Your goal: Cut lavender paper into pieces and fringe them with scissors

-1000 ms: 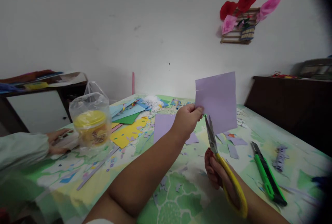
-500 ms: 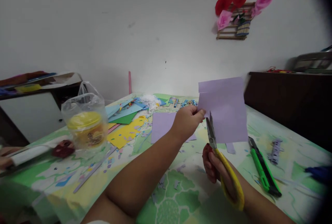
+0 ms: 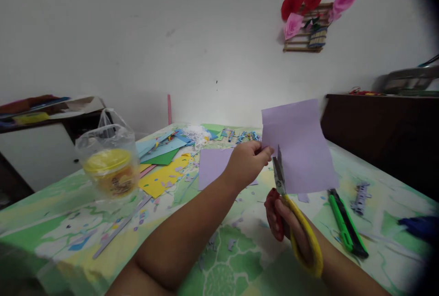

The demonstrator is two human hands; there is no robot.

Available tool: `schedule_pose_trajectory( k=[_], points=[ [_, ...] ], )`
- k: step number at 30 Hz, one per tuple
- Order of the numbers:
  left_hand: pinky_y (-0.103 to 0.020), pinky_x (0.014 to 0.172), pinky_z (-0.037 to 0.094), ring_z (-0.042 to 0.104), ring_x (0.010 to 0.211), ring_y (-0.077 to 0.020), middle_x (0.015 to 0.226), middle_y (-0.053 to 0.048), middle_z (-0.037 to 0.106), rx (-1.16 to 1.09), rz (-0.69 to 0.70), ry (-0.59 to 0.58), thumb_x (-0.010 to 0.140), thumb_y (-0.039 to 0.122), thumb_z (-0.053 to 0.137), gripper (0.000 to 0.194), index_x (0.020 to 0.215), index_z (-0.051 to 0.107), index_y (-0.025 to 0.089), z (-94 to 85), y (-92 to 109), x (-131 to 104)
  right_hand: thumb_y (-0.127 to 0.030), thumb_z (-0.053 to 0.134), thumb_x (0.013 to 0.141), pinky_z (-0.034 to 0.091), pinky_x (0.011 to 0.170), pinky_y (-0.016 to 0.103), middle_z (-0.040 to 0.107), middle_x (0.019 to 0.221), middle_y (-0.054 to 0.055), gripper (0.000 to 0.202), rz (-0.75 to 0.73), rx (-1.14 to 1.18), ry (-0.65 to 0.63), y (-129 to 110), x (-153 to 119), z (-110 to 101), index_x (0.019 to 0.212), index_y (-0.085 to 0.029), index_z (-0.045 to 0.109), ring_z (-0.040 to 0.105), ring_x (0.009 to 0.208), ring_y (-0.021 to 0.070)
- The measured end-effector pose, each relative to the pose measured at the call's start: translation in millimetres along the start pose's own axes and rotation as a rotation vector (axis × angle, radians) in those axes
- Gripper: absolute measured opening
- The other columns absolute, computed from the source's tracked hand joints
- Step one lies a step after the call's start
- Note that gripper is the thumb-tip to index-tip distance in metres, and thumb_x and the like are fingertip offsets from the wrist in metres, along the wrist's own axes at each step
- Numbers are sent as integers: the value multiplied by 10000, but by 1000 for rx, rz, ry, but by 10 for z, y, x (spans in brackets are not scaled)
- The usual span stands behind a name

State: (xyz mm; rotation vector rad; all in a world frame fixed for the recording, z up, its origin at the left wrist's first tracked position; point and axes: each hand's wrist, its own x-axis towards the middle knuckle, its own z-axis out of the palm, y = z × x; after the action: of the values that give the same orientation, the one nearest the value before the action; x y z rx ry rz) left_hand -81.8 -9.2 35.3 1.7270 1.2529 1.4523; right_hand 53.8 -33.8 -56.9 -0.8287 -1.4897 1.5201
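My left hand (image 3: 249,161) pinches the left edge of a purple sheet of paper (image 3: 298,145), held up above the table. In my right hand (image 3: 283,218) is a pair of scissors (image 3: 303,232) with yellow and red handles. Their blades are parted and point upward at the paper's lower left part, close to my left fingertips. The sheet bends away to the right, its lower right corner hanging out. Behind my left forearm another purple sheet (image 3: 212,165) lies flat on the table.
A green utility knife (image 3: 347,225) and a purple paper piece (image 3: 361,199) lie at right. On the left stand a yellow-lidded tub in a plastic bag (image 3: 111,168), yellow paper (image 3: 161,181) and a purple strip (image 3: 120,229). Scraps are scattered over the patterned tablecloth (image 3: 219,271).
The purple sheet now bends more, its lower right corner swung outward. The scissors stay nearly in place. Another person's hand and a dark red object at the left are gone from view.
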Motion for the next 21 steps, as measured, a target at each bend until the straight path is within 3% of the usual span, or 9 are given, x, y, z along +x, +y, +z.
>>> schedule_pose_trajectory(
  k=[12,21],
  points=[
    [-273,585,395,543,614,-140,654,-31,625,119,78,-29,780,377,489,250,666,580,174,6,18,-28,-647,521,720,285,396,232,390,569,-72,439,-31,-37,0,57,19,-66,777,-218,442,350,435,81],
    [-249,580,407,516,534,-98,564,11,559,-116,-52,-139,765,271,518,160,648,541,165,7,72,-8,-564,516,766,336,467,265,448,599,-45,358,-95,-91,-11,42,-18,-91,842,-218,465,422,499,121]
  ],
)
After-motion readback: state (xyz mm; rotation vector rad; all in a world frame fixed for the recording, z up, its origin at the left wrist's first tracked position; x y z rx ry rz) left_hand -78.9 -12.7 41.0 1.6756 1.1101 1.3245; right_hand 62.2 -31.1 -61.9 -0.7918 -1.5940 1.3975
